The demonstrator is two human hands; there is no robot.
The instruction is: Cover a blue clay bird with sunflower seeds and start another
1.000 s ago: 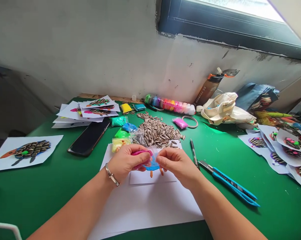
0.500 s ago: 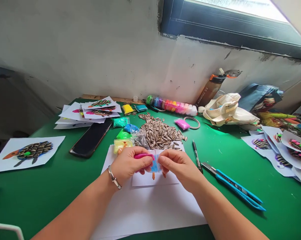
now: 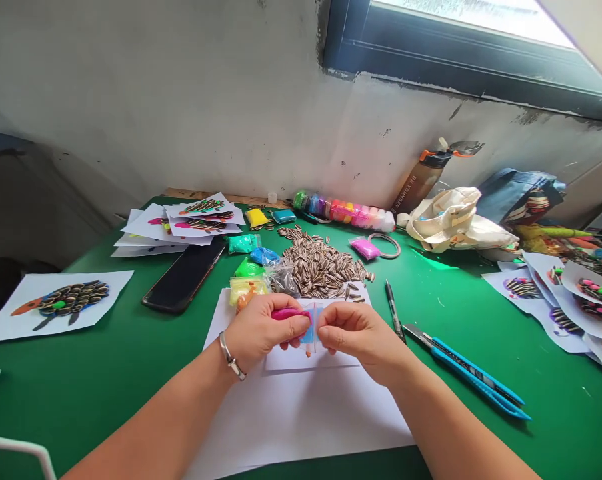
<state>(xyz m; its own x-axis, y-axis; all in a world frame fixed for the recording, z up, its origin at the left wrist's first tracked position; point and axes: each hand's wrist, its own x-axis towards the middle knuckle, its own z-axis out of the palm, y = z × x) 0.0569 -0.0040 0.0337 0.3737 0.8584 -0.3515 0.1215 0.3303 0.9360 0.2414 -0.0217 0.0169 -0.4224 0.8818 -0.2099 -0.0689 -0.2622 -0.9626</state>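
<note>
Over the white paper (image 3: 301, 413), my left hand (image 3: 265, 330) is closed on a small clear bag of blue clay (image 3: 309, 332). A bright pink lump (image 3: 285, 313), which looks like clay, is held in the same hand. My right hand (image 3: 353, 333) pinches the right edge of the bag, fingertips close together. A bit of orange clay (image 3: 308, 353) shows below the bag. More orange clay (image 3: 245, 298) lies by a yellow clay bag (image 3: 238, 288) behind my left hand. A pile of striped sunflower seeds (image 3: 321, 267) spreads just beyond both hands.
To the right lie a black pen (image 3: 393, 310) and a blue utility knife (image 3: 473, 373) with its blade out. A phone (image 3: 183, 277) and seed-decorated pictures (image 3: 71, 300) are at the left. A bottle (image 3: 421, 177) and a cloth bag (image 3: 451, 220) stand by the wall.
Both hands keep hold of the bag and have shifted very slightly. My right fingers have closed up more at the bag's edge, and one orange bit below them no longer shows.
</note>
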